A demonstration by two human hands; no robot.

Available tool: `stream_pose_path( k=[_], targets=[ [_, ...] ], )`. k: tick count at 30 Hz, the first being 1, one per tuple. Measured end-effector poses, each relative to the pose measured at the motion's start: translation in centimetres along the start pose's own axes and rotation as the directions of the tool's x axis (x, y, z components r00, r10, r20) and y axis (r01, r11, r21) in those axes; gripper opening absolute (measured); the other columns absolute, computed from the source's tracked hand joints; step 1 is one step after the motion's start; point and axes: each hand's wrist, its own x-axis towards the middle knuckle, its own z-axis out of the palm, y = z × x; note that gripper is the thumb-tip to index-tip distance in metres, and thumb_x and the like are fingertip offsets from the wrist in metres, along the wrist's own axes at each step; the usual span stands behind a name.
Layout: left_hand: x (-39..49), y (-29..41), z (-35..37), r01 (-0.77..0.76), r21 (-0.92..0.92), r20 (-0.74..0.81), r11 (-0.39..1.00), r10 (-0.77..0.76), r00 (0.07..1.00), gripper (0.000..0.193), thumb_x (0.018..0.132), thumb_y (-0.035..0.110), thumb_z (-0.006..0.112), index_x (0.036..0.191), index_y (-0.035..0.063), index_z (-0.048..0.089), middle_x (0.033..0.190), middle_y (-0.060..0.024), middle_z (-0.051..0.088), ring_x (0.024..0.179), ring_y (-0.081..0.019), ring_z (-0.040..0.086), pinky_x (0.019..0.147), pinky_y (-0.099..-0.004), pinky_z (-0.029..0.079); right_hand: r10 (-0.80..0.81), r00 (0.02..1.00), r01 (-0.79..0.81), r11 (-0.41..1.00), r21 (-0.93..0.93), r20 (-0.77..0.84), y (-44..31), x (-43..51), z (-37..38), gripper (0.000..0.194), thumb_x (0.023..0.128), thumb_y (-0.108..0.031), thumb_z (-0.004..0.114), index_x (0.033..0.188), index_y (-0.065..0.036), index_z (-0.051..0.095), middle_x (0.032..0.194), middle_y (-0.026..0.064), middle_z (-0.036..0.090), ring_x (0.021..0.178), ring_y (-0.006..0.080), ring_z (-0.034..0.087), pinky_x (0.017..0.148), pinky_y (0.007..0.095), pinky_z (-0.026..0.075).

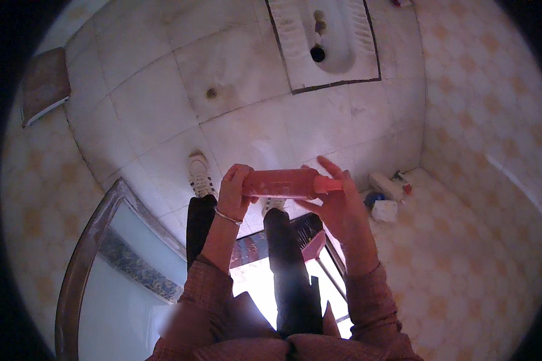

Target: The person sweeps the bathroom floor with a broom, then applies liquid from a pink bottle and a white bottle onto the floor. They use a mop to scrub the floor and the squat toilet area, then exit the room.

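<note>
A translucent pink plastic bottle (280,184) lies level in front of me, its narrow pink nozzle cap (329,184) pointing right. My left hand (235,189) is wrapped around the base end, and a thin bracelet circles that wrist. Around the cap end, my right hand (338,203) has its fingers spread, with the cap in front of the palm. Whether the right fingers touch the bottle is unclear. Below the bottle, one of my shoes (273,205) is partly hidden; the other shoe (200,173) shows on the floor to the left.
A squat toilet (298,67) is set in the tiled floor (239,113) ahead, with a floor drain (212,93) to its left. Several small containers (385,210) sit in the right corner. A framed glass door (131,270) stands left, and a pink dustpan (314,247) is behind my legs.
</note>
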Motion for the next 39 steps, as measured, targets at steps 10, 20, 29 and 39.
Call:
stream_pose_path(
  k=[10, 20, 29, 39],
  targets=[
    [0.1, 0.1, 0.1, 0.008, -0.039, 0.042, 0.999, -0.007, 0.999, 0.014, 0.086, 0.024, 0.05, 0.08, 0.0112, 0.051, 0.064, -0.0017, 0.051, 0.046, -0.0127, 0.049, 0.034, -0.0245, 0.035, 0.118, 0.949, -0.138, 0.989, 0.046, 0.293, -0.7, -0.3, -1.0, 0.073, 0.086, -0.05, 0.046, 0.14, -0.008, 0.019, 0.138, 0.0161, 0.03, 0.114, 0.0403, 0.046, 0.084, 0.0501, 0.048],
    [0.6, 0.4, -0.8, -0.009, -0.036, 0.002, 0.999, 0.009, 1.0, 0.011, 0.085, 0.019, 0.051, 0.08, 0.0101, 0.052, 0.064, -0.0024, 0.052, 0.044, -0.0131, 0.049, 0.032, -0.025, 0.037, 0.055, 0.942, -0.206, 0.873, 0.441, 0.331, 2.4, 1.2, 0.9, 0.071, 0.081, -0.049, 0.051, 0.134, -0.008, 0.029, 0.138, 0.0122, 0.03, 0.108, 0.0439, 0.047, 0.079, 0.0499, 0.048],
    [0.7, 0.1, -0.5, 0.026, 0.004, -0.045, 1.0, -0.026, 0.999, 0.012, 0.083, 0.022, 0.052, 0.079, 0.0099, 0.053, 0.065, -0.0025, 0.052, 0.046, -0.013, 0.05, 0.033, -0.0247, 0.037, 0.053, 0.982, -0.144, 0.823, 0.55, 0.179, 3.1, 1.4, 0.2, 0.064, 0.082, -0.047, 0.049, 0.13, -0.007, 0.036, 0.133, 0.0105, 0.037, 0.104, 0.0389, 0.049, 0.085, 0.0512, 0.044],
    [1.1, -0.6, -0.8, -0.194, 0.158, 0.106, 0.968, 0.179, 0.978, 0.009, 0.083, 0.016, 0.051, 0.085, 0.0069, 0.052, 0.073, -0.005, 0.053, 0.052, -0.0135, 0.053, 0.036, -0.0262, 0.04, 0.052, 0.965, -0.108, 0.971, 0.213, 0.256, 1.2, 0.8, 1.1, 0.068, 0.082, -0.051, 0.046, 0.132, -0.007, 0.031, 0.136, 0.0136, 0.034, 0.099, 0.0403, 0.054, 0.076, 0.0498, 0.051]
  ],
)
